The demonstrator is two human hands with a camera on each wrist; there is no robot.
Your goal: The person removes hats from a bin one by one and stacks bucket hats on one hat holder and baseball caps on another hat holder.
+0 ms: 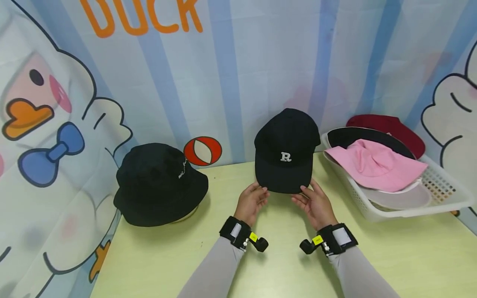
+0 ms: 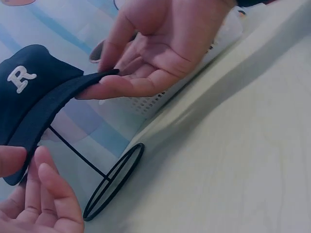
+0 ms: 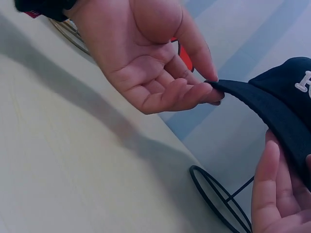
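A black baseball cap (image 1: pixel 286 145) with a white letter R on its front sits on a thin black wire stand (image 2: pixel 108 178), whose round base shows below it in the wrist views. My left hand (image 1: pixel 252 203) pinches the left edge of the brim between thumb and fingers. At the brim's right edge my right hand (image 1: pixel 316 206) pinches it the same way, thumb on top and fingers underneath. In the left wrist view the brim (image 2: pixel 58 104) curves down between both hands. The head view hides most of the stand behind the cap and brim.
On the left a black bucket hat (image 1: pixel 158 186) with white script rests on a stand. To the right is a white plastic basket (image 1: pixel 443 209) holding a pink hat (image 1: pixel 376 165), a dark red cap (image 1: pixel 391 128) and other hats. A printed duck curtain (image 1: pixel 261 62) hangs behind the table (image 1: pixel 277 265).
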